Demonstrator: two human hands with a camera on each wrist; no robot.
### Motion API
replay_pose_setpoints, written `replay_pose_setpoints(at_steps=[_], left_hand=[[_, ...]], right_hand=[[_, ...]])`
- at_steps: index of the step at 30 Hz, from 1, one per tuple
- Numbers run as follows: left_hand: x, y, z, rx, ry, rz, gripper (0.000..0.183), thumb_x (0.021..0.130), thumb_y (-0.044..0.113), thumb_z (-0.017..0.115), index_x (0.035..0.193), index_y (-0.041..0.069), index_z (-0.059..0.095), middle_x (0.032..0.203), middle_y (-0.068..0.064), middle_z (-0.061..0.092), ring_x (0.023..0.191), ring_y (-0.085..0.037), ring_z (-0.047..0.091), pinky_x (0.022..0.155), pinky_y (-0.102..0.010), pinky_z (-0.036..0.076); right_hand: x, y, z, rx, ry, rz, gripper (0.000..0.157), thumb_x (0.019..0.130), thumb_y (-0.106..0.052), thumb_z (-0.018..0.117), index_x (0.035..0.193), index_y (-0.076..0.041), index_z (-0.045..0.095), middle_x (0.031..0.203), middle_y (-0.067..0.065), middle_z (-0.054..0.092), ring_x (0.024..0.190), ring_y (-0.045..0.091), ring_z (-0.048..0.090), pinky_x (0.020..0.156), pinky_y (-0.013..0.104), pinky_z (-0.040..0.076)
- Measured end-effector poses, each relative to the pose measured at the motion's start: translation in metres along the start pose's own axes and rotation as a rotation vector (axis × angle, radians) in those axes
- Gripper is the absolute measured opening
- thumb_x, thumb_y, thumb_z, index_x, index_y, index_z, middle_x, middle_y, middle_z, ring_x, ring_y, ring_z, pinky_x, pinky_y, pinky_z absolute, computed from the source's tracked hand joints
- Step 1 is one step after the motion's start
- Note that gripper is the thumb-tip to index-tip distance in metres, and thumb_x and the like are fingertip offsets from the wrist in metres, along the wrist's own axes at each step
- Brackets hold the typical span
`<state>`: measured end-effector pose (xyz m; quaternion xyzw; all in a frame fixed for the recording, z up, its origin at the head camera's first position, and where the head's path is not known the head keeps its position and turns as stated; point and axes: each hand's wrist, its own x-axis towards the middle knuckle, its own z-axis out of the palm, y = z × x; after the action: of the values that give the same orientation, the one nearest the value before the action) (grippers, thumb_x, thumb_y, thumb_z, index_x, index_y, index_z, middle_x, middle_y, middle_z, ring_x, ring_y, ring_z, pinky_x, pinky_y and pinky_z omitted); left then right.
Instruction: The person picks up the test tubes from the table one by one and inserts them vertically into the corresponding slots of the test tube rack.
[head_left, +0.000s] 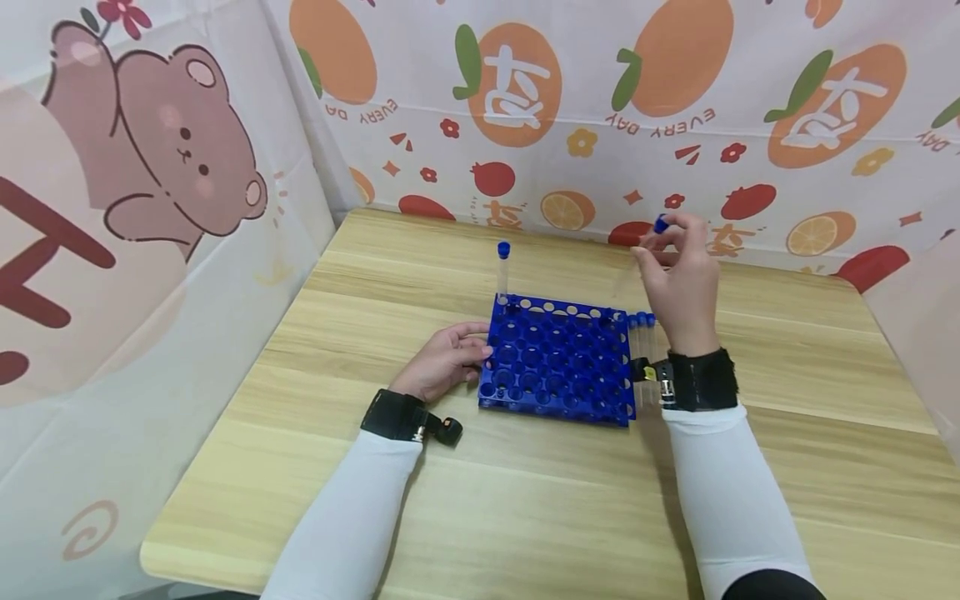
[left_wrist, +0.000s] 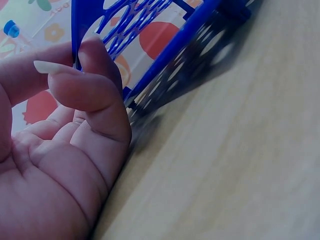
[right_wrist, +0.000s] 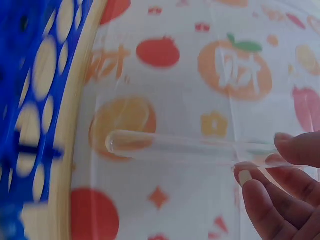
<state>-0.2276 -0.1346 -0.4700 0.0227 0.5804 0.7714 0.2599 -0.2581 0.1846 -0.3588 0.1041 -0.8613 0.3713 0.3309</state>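
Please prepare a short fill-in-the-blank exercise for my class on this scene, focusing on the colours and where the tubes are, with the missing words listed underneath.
1. The cap on the clear tube pinched by the right hand and the rack touched by the left hand are both ____.
2. Seen from the person's side, an upright capped tube stands at the rack's far ____ corner.
3. More capped tubes are next to the rack's ____ side.

Missing words: blue; left; right.

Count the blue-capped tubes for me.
5 I can see: one upright tube at the far-left corner of the rack, one held tube in the right hand, and three capped tubes beside the rack's right edge. Others may be hidden behind the right wristband.
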Motion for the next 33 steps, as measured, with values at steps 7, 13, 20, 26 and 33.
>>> replay_pose_setpoints(at_steps=[7, 13, 20, 26, 33], left_hand=[[0.000, 0.000, 0.000, 0.003, -0.003, 0.012, 0.051, 0.094, -0.004, 0.057, 0.142, 0.001, 0.041, 0.087, 0.003, 0.065, 0.075, -0.010, 0.059, 0.058, -0.021, 0.045], [-0.001, -0.001, 0.000, 0.004, -0.003, 0.010, 0.051, 0.095, -0.004, 0.056, 0.143, 0.000, 0.041, 0.087, 0.002, 0.064, 0.075, -0.010, 0.059, 0.058, -0.021, 0.046], [-0.001, -0.001, -0.001, -0.003, -0.008, 0.016, 0.051, 0.095, -0.005, 0.055, 0.143, 0.000, 0.040, 0.088, 0.002, 0.065, 0.074, -0.010, 0.059, 0.057, -0.021, 0.045], [-0.002, -0.001, -0.001, -0.004, -0.014, 0.016, 0.051, 0.095, -0.005, 0.055, 0.143, 0.000, 0.040, 0.088, 0.001, 0.066, 0.073, -0.010, 0.059, 0.057, -0.021, 0.044], [-0.002, -0.003, -0.002, -0.003, -0.007, 0.018, 0.050, 0.095, -0.004, 0.056, 0.143, 0.000, 0.041, 0.087, 0.002, 0.064, 0.074, -0.009, 0.058, 0.056, -0.021, 0.044]], right_hand=[[0.009, -0.034, 0.029, 0.083, -0.094, -0.062, 0.046, 0.090, -0.017, 0.072, 0.125, -0.005, 0.046, 0.095, 0.013, 0.068, 0.079, 0.025, 0.071, 0.075, 0.023, 0.058], [0.007, -0.052, 0.052, 0.087, -0.216, -0.080, 0.047, 0.088, -0.018, 0.075, 0.124, -0.008, 0.046, 0.094, 0.012, 0.067, 0.075, 0.024, 0.070, 0.071, 0.037, 0.060], [0.009, -0.057, 0.072, 0.069, -0.276, -0.066, 0.048, 0.088, -0.018, 0.075, 0.124, -0.009, 0.046, 0.092, 0.009, 0.063, 0.077, 0.021, 0.069, 0.073, 0.033, 0.059], [0.010, -0.058, 0.081, 0.069, -0.300, -0.037, 0.049, 0.087, -0.018, 0.076, 0.123, -0.011, 0.044, 0.090, 0.006, 0.062, 0.079, 0.019, 0.069, 0.072, 0.032, 0.059], [0.009, -0.060, 0.088, 0.044, -0.305, -0.069, 0.049, 0.087, -0.017, 0.076, 0.123, -0.010, 0.043, 0.090, 0.006, 0.063, 0.079, 0.020, 0.070, 0.071, 0.032, 0.059]])
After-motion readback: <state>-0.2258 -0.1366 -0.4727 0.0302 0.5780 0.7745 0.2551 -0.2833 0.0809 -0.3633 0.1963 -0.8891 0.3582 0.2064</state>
